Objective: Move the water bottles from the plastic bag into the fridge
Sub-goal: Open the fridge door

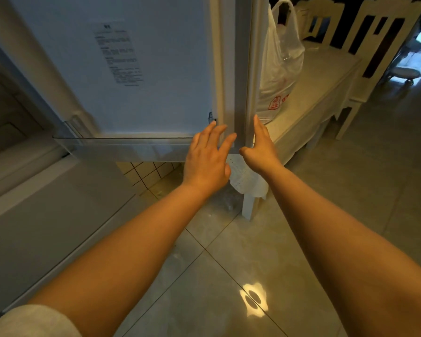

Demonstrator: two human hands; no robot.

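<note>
Both hands are empty: your left hand (pixel 208 155) spreads near the fridge door (pixel 141 69), your right hand (pixel 261 144) flat along its edge. Swing it wide; bottles are probably inside the plastic bag (pixel 281 62) on the table (pixel 321 76).

It was a home kitchen-dining area, shown by the open white fridge door (pixel 141 69), grey tiled floor (pixel 229 259), cream wooden dining table (pixel 321 76) and matching chairs (pixel 374 45).

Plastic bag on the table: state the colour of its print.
Red print on the translucent white plastic bag, seen in the head view.
</note>
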